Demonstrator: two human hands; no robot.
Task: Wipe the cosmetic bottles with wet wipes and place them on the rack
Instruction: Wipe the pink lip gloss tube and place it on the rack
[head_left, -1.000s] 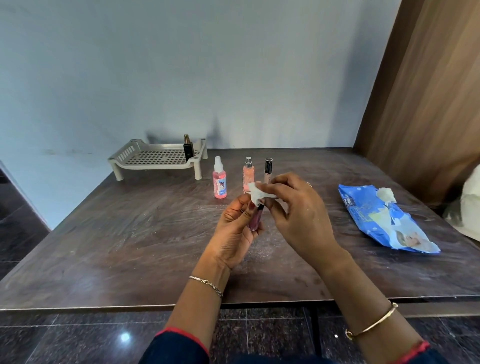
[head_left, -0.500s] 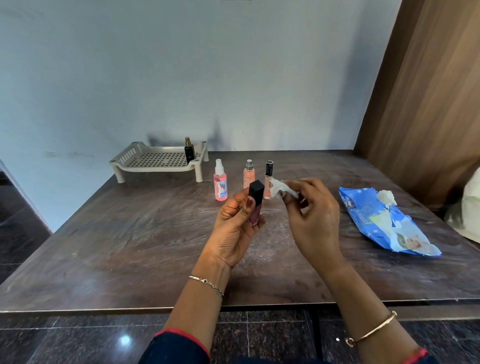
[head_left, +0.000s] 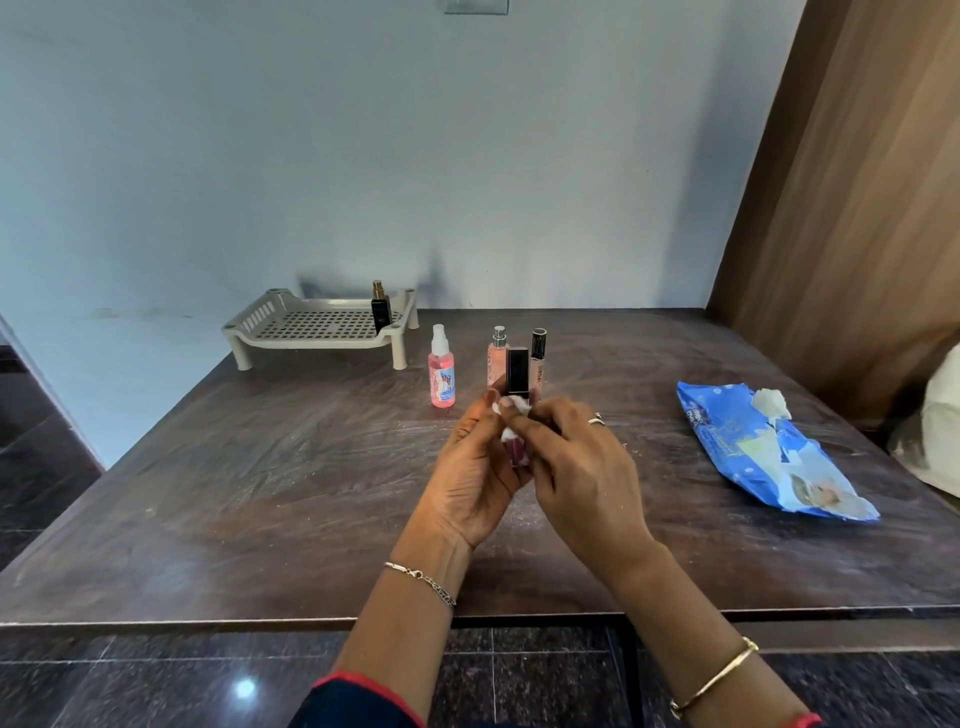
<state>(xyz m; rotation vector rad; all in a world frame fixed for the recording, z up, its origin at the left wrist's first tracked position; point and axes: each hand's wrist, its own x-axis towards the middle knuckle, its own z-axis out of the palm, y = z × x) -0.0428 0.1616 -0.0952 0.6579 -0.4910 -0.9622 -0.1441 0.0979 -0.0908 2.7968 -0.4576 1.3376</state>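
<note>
My left hand (head_left: 475, 467) holds a slim lip-gloss tube (head_left: 517, 379) upright over the table's middle; its black cap sticks up and its dark pink body shows below. My right hand (head_left: 576, 467) presses a small white wet wipe (head_left: 511, 410) against the tube's middle. Behind my hands stand a pink spray bottle (head_left: 442, 374), a peach perfume bottle (head_left: 497, 358) and a black-capped concealer tube (head_left: 538, 353). The beige rack (head_left: 317, 332) sits at the back left with a black bottle (head_left: 380, 306) standing on it.
A blue wet-wipe pack (head_left: 769, 452) lies on the right side of the brown table (head_left: 260, 493), a wipe poking from its opening. A wooden panel (head_left: 852, 208) stands along the right. A white bag (head_left: 940, 426) sits at the far right edge.
My right hand took the wipe off the tube's cap, moved right, then came back and pressed it on the tube's middle. The cap is now bare.
</note>
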